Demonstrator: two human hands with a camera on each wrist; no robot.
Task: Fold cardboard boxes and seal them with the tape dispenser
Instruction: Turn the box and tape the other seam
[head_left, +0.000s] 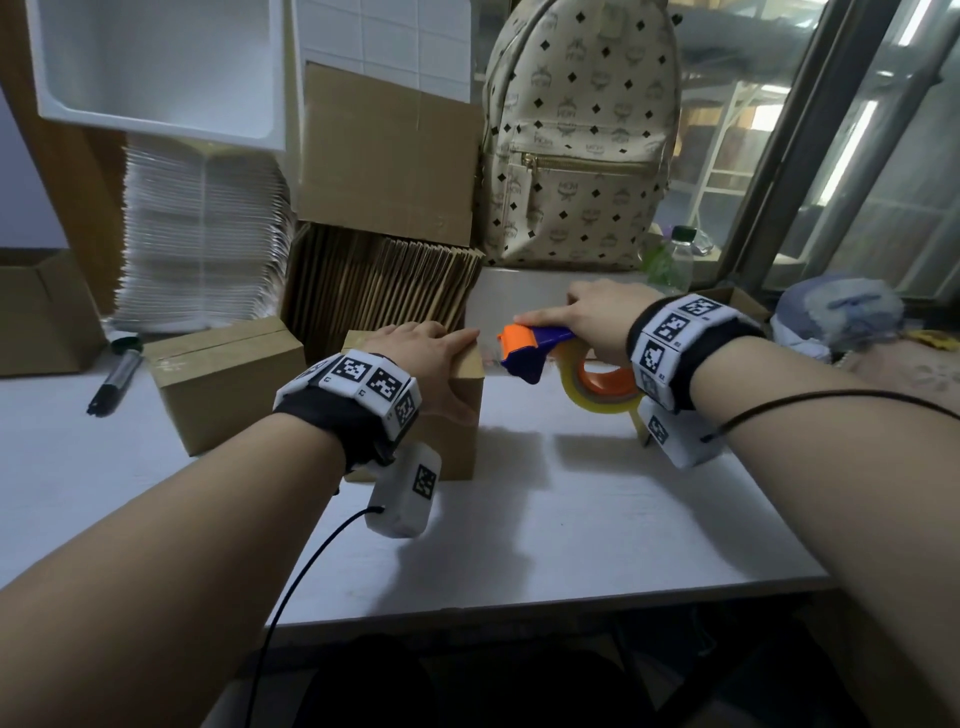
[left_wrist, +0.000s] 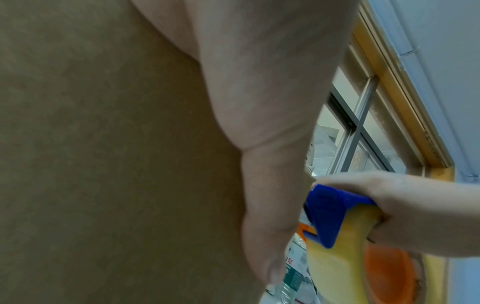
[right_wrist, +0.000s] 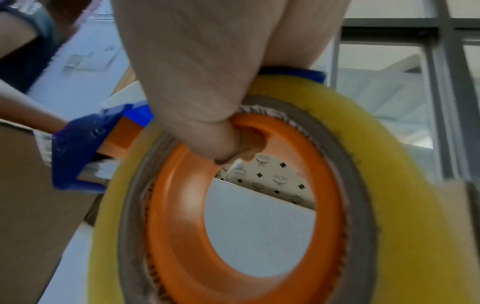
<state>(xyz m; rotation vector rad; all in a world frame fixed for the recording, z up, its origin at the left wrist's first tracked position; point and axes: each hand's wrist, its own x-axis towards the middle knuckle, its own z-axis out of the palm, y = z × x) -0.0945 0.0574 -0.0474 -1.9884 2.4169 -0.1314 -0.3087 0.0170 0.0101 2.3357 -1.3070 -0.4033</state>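
Note:
A small brown cardboard box (head_left: 460, 415) stands on the white table (head_left: 571, 519). My left hand (head_left: 415, 348) lies flat on its top, with the thumb (left_wrist: 272, 195) running down the near side of the box (left_wrist: 103, 144). My right hand (head_left: 597, 317) grips a blue and orange tape dispenser (head_left: 524, 348) loaded with a yellowish tape roll (head_left: 592, 389). The dispenser's head hovers just right of the box's top right edge. In the right wrist view my thumb (right_wrist: 218, 139) hooks into the roll's orange core (right_wrist: 182, 205). The box top is hidden under my left hand.
A second closed box (head_left: 223, 384) sits to the left, with a marker (head_left: 114, 379) beyond it. Behind stand flat cardboard sheets (head_left: 379, 280), a larger box (head_left: 384, 150), a white stack (head_left: 202, 234), a patterned backpack (head_left: 576, 135) and a bottle (head_left: 670, 254).

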